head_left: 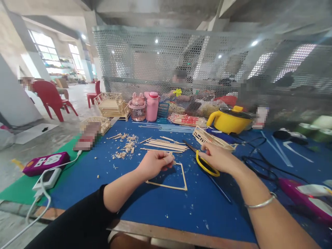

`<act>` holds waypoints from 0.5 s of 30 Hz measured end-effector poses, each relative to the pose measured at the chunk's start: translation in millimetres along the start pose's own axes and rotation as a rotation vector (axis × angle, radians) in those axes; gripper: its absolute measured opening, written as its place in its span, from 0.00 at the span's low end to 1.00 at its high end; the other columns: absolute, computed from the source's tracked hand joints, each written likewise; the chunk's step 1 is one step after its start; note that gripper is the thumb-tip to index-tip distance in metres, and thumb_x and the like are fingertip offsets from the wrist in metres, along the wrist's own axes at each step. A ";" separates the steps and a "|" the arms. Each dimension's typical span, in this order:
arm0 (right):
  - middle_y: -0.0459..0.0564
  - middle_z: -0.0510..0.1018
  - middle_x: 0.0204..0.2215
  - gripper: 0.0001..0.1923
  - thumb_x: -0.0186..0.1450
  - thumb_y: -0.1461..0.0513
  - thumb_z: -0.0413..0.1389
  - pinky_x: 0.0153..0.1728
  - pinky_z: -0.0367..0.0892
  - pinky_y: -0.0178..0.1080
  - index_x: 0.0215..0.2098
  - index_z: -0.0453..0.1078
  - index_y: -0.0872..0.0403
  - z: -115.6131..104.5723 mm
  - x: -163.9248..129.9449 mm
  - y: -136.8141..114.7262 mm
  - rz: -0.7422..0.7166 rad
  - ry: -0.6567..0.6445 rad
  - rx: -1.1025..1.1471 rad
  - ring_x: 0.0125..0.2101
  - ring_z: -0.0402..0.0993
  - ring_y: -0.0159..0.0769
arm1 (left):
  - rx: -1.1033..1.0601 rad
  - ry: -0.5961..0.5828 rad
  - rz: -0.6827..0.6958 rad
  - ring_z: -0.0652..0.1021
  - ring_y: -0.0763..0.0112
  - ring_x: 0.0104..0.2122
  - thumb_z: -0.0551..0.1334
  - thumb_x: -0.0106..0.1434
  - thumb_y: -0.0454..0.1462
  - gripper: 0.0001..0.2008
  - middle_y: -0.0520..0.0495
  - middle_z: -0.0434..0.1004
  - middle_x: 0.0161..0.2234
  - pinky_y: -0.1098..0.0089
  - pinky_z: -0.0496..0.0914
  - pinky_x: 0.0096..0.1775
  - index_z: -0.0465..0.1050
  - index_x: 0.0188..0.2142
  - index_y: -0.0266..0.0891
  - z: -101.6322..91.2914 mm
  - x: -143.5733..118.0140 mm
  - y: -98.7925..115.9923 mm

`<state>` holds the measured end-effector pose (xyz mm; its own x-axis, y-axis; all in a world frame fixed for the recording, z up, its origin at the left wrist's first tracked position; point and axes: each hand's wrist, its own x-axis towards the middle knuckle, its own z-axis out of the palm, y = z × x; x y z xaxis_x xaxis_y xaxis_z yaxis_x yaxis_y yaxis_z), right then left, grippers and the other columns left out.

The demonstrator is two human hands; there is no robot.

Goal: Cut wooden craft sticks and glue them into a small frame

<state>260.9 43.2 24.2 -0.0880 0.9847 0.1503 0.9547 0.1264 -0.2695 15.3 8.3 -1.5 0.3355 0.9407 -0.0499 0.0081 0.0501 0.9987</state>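
- The left hand [155, 163] is curled, its fingers pinching a short wooden stick [172, 159] at the corner of a thin stick frame [169, 180] lying flat on the blue table [166, 211].
- The right hand [219, 158] rests loosely curled over the yellow-handled scissors [204, 165]; whether it grips them I cannot tell.
- Judging by this, a frame piece is being fitted; the joint wants careful alignment.
- A bundle of loose sticks [166, 143] lies just beyond.

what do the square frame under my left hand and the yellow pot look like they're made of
The frame looks like thin bare wood sticks: pale, matte, matching the loose sticks beyond. The pot looks like glossy plastic or enamelled metal, judging by its shine; which one is unclear.
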 end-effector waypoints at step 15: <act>0.47 0.75 0.28 0.22 0.49 0.66 0.57 0.26 0.62 0.34 0.44 0.69 0.52 -5.2 4.1 17.0 0.032 -0.048 -0.015 0.27 0.70 0.35 | -0.037 0.111 0.056 0.76 0.76 0.26 0.66 0.52 0.46 0.17 0.47 0.79 0.27 0.76 0.69 0.30 0.77 0.35 0.35 -23.3 2.8 -2.9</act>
<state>278.2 48.8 25.1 -0.0708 0.9929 0.0956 0.9614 0.0935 -0.2587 -5.7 18.5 -4.7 0.2277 0.9737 0.0032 -0.0436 0.0069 0.9990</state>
